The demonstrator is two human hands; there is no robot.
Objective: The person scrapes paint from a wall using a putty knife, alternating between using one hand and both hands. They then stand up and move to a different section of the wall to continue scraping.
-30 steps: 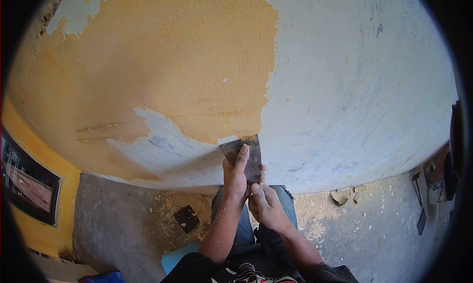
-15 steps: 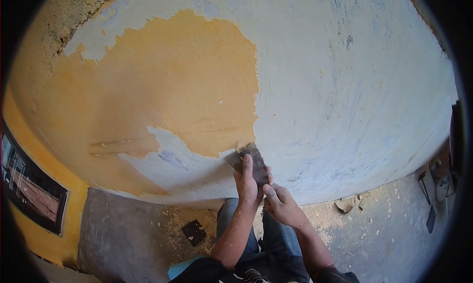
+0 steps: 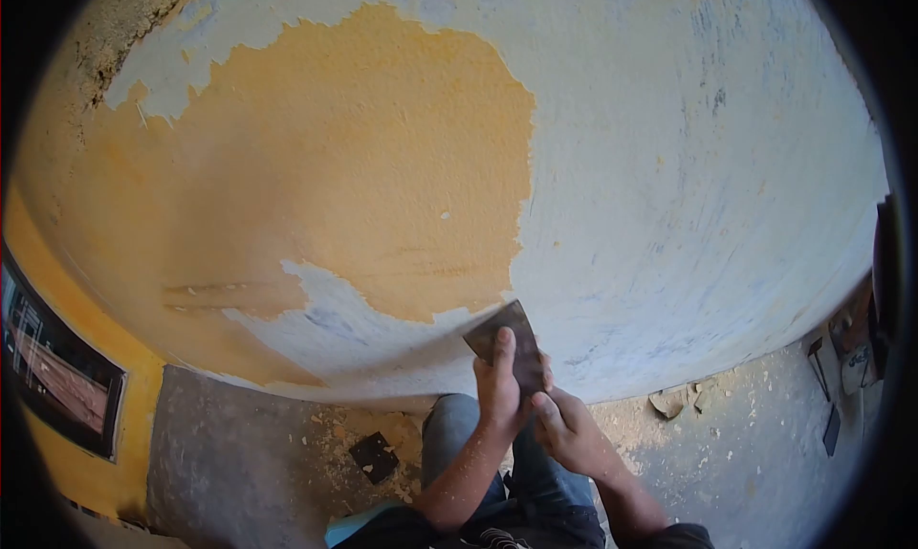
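1. Fingers [image 3: 505,337] of the left hand [image 3: 498,388] are clamped on a flat, dark plate [image 3: 516,343], the thumb lying lengthwise over its face; fingertips show along the plate's right edge.
2. On the right hand [image 3: 566,432], the fingers are curled together around the plate's lower end, just below the left hand. From where I stand, the grip itself covers that end.
3. Held out over the person's knees [image 3: 449,429], the plate tilts, its top corner close to the lower right tip of the yellow paint [image 3: 382,166]. I can't tell whether its upper edge touches the wall [image 3: 631,205].
4. Pale surface borders the yellow area on the right, with a ragged line between them, and a pale strip runs below it too.
5. Down on the floor [image 3: 225,453], a dark square piece [image 3: 374,458] lies left of the knees, with flakes [image 3: 335,434] scattered around it. Larger curled flakes [image 3: 666,404] lie right of the knees, near the floor's edge along the wall.
6. Over at the left, a dark-framed window [image 3: 62,362] sits in a yellow side wall [image 3: 139,396].
7. Pale specks dot the left forearm [image 3: 459,482].
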